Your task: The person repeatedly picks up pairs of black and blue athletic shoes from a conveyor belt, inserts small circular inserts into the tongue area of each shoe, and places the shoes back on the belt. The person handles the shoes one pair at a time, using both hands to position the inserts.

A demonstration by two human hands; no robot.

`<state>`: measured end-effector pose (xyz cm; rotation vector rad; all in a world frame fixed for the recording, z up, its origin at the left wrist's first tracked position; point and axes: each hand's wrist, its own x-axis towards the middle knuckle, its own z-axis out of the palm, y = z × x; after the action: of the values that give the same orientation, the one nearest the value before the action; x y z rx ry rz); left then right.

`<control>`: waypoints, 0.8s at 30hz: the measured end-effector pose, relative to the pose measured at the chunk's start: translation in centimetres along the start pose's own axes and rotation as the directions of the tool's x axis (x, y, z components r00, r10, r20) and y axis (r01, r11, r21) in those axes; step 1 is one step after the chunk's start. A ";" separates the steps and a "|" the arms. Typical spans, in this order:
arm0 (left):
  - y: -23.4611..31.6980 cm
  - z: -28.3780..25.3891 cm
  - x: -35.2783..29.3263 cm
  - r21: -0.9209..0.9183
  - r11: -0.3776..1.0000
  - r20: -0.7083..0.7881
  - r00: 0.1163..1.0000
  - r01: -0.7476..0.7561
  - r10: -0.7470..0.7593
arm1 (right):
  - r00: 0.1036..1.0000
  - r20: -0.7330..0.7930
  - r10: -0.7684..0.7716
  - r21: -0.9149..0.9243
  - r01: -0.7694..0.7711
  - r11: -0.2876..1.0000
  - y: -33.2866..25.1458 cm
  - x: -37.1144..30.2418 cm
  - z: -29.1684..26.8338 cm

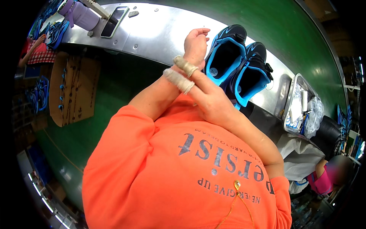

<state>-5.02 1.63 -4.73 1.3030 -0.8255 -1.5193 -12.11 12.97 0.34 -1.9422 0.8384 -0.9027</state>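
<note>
Overhanging the bench edge (152, 55), perhaps, are 2 shoes (228, 53).

Stands in dark lettering (219, 158), upside down, across the orange sweatshirt (126, 179). Shows as a number on the round label (214, 71) inside the leftmost shoe (228, 55).

R hand (213, 103) lies over L wrist (195, 60) nr 2 shoes (256, 51).

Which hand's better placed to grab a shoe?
Probably the left hand: it's beside one shoe and looks empty. The right hand has its fingers across the left wrist.
</note>
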 end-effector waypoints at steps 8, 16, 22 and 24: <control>1.0 0.2 0.9 -0.050 0.999 -0.043 0.999 0.006 -0.008 | 0.909 0.335 0.246 0.130 -0.303 0.944 -2.6 0.9 0.3; 2.0 0.0 2.0 -0.077 0.997 -0.074 0.997 -0.006 0.000 | 0.986 0.137 -0.095 -0.201 0.122 0.972 -1.1 0.9 1.0; 1.7 -0.4 2.6 -0.081 0.997 -0.065 0.998 -0.019 0.014 | 0.956 0.265 -0.128 -0.089 0.157 0.984 -1.9 1.0 0.8; 2.0 -0.6 2.6 -0.065 0.998 -0.101 0.995 -0.022 0.015 | 0.945 0.313 -0.095 -0.044 0.114 0.992 -2.1 0.7 0.8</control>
<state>-3.94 -1.42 -3.94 1.3083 -0.7151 -1.4429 -10.65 13.62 2.05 -2.1291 0.5884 -0.6117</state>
